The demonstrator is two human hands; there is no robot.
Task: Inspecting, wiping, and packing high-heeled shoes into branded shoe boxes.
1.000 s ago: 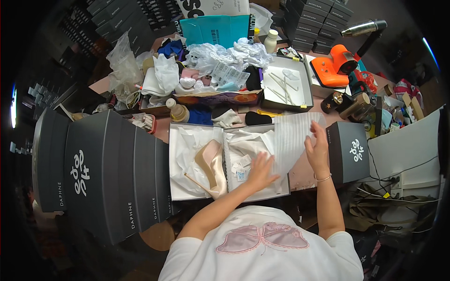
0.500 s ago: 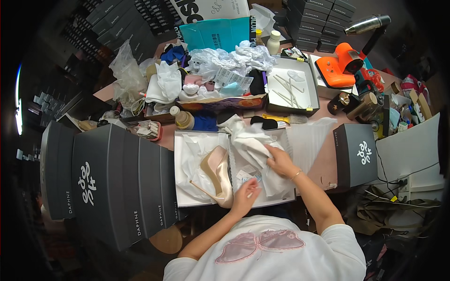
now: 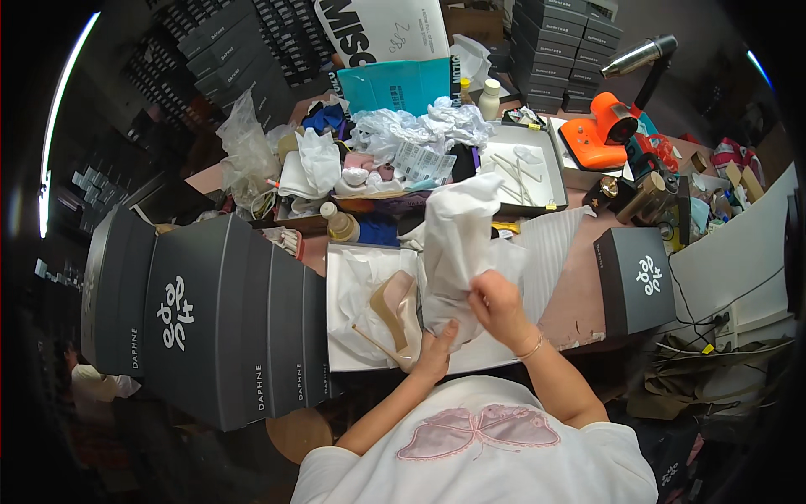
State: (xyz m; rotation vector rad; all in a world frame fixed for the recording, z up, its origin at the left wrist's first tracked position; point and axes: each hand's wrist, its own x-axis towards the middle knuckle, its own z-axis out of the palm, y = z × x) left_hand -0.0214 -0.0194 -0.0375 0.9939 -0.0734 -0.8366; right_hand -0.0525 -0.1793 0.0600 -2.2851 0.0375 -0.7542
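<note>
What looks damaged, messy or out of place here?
The pink tabletop looks ragged along its near edge, right of the open shoebox, as if chipped. A crumpled white heap bulges untidily farther back. The shoe lies on its side but shows no obvious damage; nothing looks spilled.

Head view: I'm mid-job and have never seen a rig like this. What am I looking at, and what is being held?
There is no robot here: a person is working bare-handed. The picture comes from a fisheye camera worn on the head, looking down, so straight edges bend near the rim. The left hand and right hand hold crumpled white paper; whether anything is inside, I cannot tell. To its left, an open box on the pink tabletop holds a high-heeled shoe. Dark grey boxes stand farther left; an orange device sits back right.
</note>
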